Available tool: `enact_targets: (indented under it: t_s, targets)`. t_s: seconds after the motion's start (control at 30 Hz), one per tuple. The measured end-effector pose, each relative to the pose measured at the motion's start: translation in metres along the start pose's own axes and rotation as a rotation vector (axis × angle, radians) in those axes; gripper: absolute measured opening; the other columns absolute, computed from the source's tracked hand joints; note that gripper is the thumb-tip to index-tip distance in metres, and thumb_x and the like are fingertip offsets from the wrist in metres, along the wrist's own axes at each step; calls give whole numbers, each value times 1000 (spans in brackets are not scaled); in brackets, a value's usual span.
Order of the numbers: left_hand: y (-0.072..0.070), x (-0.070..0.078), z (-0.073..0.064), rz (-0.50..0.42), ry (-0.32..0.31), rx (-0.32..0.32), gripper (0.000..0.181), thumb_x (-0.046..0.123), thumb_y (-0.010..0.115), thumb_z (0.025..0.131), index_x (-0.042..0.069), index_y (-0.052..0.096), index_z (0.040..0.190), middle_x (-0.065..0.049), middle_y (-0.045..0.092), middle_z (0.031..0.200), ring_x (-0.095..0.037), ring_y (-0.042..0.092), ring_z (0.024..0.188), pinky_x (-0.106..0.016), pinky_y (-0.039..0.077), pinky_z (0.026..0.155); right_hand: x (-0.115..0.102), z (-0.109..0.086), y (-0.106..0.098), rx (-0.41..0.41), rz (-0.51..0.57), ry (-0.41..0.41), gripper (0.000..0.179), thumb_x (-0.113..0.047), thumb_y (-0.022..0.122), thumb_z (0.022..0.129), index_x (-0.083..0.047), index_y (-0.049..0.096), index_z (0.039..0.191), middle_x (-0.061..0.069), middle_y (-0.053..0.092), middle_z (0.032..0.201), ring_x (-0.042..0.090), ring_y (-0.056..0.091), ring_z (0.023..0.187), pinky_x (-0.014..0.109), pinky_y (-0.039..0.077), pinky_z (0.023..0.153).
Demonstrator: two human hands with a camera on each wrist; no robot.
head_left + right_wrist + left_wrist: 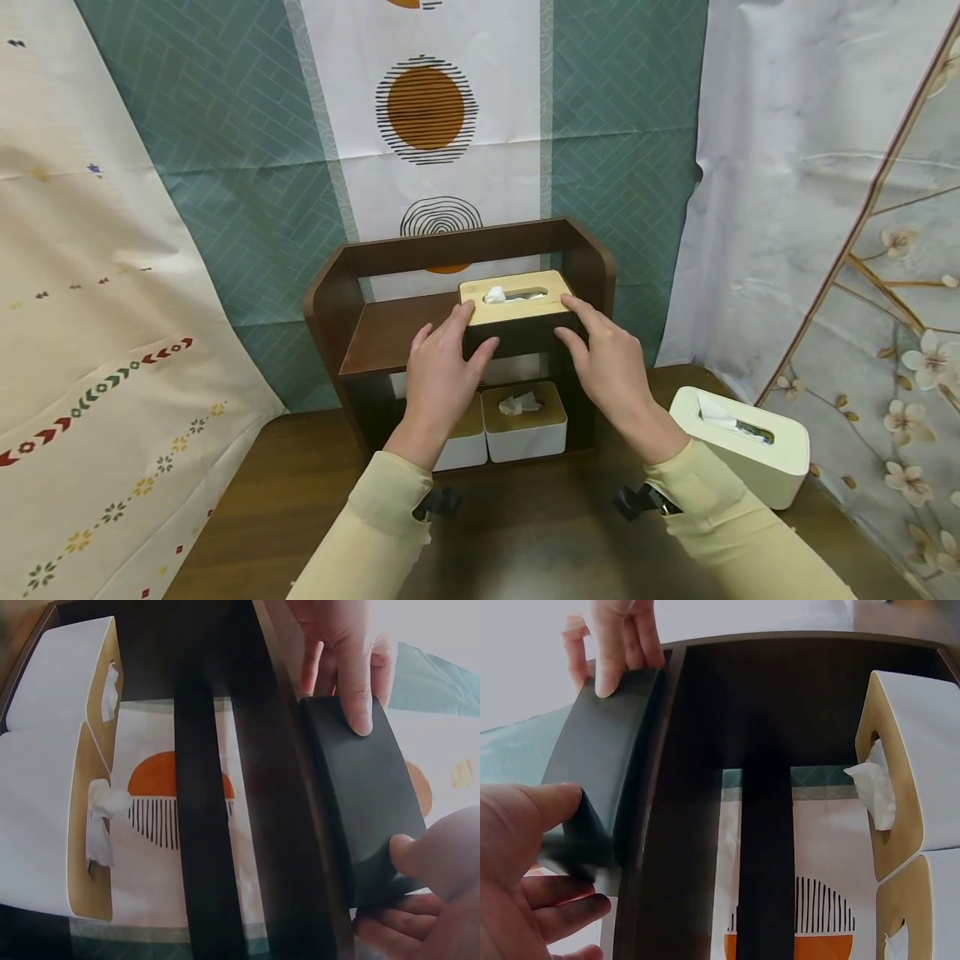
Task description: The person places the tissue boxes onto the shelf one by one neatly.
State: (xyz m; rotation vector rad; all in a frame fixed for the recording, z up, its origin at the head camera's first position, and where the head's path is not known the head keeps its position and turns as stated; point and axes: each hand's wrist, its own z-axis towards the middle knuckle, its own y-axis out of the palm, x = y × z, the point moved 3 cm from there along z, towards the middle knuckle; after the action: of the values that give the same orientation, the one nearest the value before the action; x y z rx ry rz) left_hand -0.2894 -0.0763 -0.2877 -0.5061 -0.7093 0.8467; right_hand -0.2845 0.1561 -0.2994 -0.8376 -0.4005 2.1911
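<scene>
A black tissue box (pixel 521 335) with a light wooden lid, a bit of tissue in its slot, is at the upper board of a dark brown shelf (pixel 390 333). My left hand (pixel 442 375) grips its left end, thumb against the black front. At the other end my right hand (pixel 611 367) holds it the same way, fingertips at the lid's edge. From the left wrist view, the box (pixel 604 746) overlaps the front edge of the upper board. The right wrist view shows both thumbs on its dark front.
Two white tissue boxes with wooden lids (pixel 525 442) stand side by side in the lower compartment. A cream tissue box (pixel 738 450) stands on the brown table (pixel 300 500) to the right of the shelf. Patterned curtains (pixel 225 208) hang behind and at both sides.
</scene>
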Motion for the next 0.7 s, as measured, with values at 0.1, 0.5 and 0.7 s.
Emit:
enact_targets:
  t_s: [0.1, 0.5, 0.7]
  targets:
    - [2, -2, 3, -4, -10, -14, 70, 36, 82, 103, 12, 55, 163, -11, 63, 157, -28, 65, 140, -55, 32, 129, 2, 2, 1, 9, -6, -9, 53, -15, 79, 105, -7, 63, 155, 18, 70, 147, 44, 76, 111, 62, 61, 93]
    - [7, -6, -2, 43, -83, -65, 100, 38, 88, 97, 11, 30, 174, -13, 71, 147, -30, 69, 133, -59, 25, 130, 10, -5, 5, -25, -104, -52, 84, -15, 83, 101, -17, 39, 173, 21, 67, 149, 46, 74, 114, 64, 61, 88]
    - [9, -7, -5, 54, -76, -47, 97, 34, 90, 96, 8, 36, 172, -17, 71, 144, -31, 70, 133, -59, 23, 132, 14, -8, 9, 13, -162, -132, 96, -12, 87, 96, -19, 34, 175, 22, 73, 139, 43, 74, 113, 61, 62, 88]
